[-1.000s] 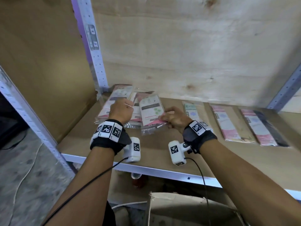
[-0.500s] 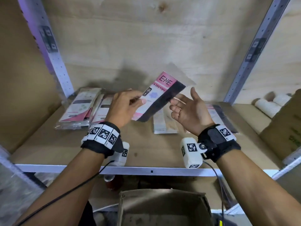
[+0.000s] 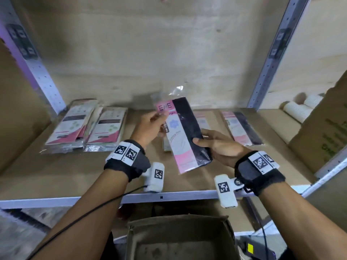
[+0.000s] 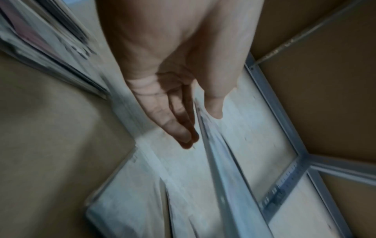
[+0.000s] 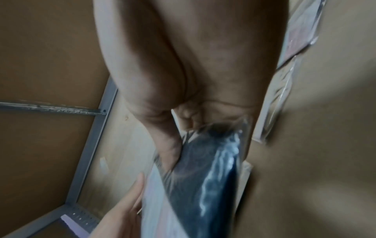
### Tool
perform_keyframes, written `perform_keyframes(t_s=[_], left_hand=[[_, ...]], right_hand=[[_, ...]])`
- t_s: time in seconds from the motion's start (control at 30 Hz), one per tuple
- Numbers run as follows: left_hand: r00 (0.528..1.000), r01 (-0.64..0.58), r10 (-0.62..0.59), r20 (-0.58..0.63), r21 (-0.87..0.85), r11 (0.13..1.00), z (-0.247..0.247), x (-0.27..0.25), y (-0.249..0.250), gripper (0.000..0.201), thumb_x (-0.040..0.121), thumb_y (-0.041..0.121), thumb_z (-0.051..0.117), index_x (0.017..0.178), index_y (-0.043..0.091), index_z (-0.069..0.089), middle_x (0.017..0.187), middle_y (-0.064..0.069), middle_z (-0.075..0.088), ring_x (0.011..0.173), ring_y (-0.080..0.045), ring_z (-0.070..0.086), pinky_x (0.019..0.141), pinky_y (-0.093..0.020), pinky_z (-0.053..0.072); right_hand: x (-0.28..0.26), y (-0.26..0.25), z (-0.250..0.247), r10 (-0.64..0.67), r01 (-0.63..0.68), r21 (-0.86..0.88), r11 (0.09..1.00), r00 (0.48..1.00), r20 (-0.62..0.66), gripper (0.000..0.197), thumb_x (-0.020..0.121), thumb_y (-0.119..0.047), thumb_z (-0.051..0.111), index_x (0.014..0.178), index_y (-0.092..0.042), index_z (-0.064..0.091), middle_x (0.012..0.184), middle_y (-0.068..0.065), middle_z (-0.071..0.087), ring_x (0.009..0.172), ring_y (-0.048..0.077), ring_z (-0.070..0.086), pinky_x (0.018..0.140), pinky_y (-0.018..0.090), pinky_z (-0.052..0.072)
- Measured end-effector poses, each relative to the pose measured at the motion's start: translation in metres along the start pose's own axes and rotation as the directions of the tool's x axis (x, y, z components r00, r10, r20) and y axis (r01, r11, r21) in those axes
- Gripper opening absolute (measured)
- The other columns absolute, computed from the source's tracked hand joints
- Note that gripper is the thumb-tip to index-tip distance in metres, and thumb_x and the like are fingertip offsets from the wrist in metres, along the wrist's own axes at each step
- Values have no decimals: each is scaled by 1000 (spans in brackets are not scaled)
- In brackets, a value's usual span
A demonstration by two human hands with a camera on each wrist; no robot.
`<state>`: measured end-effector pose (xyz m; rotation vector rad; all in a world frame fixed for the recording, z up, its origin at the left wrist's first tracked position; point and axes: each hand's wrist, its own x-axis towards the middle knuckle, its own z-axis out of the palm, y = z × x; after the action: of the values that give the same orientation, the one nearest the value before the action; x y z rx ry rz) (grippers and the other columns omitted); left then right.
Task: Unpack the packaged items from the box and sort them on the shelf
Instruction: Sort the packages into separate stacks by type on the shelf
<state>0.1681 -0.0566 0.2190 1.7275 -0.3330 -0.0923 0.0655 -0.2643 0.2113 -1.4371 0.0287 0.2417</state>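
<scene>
Both hands hold one pink-and-black packet above the shelf. The right hand grips its lower edge. The left hand seems to pinch the upper edge, though blur hides the fingers.

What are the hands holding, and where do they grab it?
A pink-and-black packet: the left hand pinches its upper left edge, the right hand grips its lower right edge.
</scene>
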Motion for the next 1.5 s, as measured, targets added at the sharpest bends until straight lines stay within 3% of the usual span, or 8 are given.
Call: perform_keyframes(t_s=[0.13, 0.27, 0.6, 0.8, 1.03, 1.2, 1.4, 1.5], left_hand=[[981, -52, 61, -185, 54, 997, -24, 20, -5, 29, 80, 54, 75, 98, 33, 68, 92, 8, 76, 84, -8, 72, 69, -26, 55], [987, -113, 136, -83, 240, 964, -34, 28, -9, 11, 78, 45, 81, 74, 49, 71, 84, 20, 74, 87, -8, 72, 78, -25, 53], [990, -142, 142, 27, 361, 922, -36, 17, 0, 53, 99, 53, 50, 73, 9, 64, 40, 8, 53, 33, 1, 48, 40, -8, 35], [986, -48, 7, 167, 245, 968, -37, 14, -1, 39, 101, 47, 50, 102, 15, 73, 73, 0, 77, 63, -8, 72, 58, -15, 50], [992, 19, -55, 112, 298, 954, -36, 15, -5, 54, 98, 61, 43, 70, 16, 54, 63, -12, 60, 61, -29, 65, 65, -36, 48], [970, 185, -193, 144, 68, 980, -35, 10, -1, 75, 87, 70, 55, 111, 0, 66, 101, -28, 72, 92, -41, 73, 85, -45, 59], [960, 281, -272, 71, -196, 940, -38, 13, -7, 47, 92, 61, 56, 93, 14, 63, 78, -9, 65, 61, -19, 64, 54, -28, 50], [926, 360, -371, 67, -443, 821, -38, 15, -12, 66, 97, 65, 37, 113, 7, 63, 87, -6, 72, 55, -13, 66, 47, -22, 48]], right_hand=[[-7, -1, -10, 84, -74, -161, 984, 995, 59, 36, 95, -5, 60, 131, -5, 59, 124, 17, 68, 115, 37, 64, 103, 48, 49], [-11, 2, -15, 106, -89, -262, 961, 993, 50, 37, 93, -3, 62, 130, -3, 60, 126, 17, 67, 118, 36, 63, 106, 46, 47], [-16, -3, -29, 197, -117, -390, 913, 965, 171, 42, 96, -5, 59, 137, -14, 56, 127, 11, 68, 116, 31, 65, 99, 40, 53], [-13, 0, -27, 200, -115, -417, 902, 966, 167, 40, 95, -4, 59, 133, -16, 58, 126, 10, 68, 119, 34, 62, 105, 46, 49], [-13, 0, -33, 197, -122, -401, 908, 968, 153, 47, 95, -6, 59, 141, -11, 51, 131, 16, 64, 120, 36, 61, 106, 52, 46], [-16, 2, -41, 167, -98, -358, 929, 972, 167, 36, 95, -5, 61, 130, -10, 61, 124, 9, 69, 114, 27, 66, 95, 33, 55], [-18, 0, -45, 104, -49, -305, 951, 980, 170, 32, 94, -3, 60, 126, -4, 61, 121, 10, 70, 107, 22, 68, 89, 27, 56], [-16, 0, -47, 25, -12, -169, 986, 997, 76, 35, 94, -2, 58, 127, 9, 53, 122, 23, 62, 108, 33, 61, 90, 34, 53]])
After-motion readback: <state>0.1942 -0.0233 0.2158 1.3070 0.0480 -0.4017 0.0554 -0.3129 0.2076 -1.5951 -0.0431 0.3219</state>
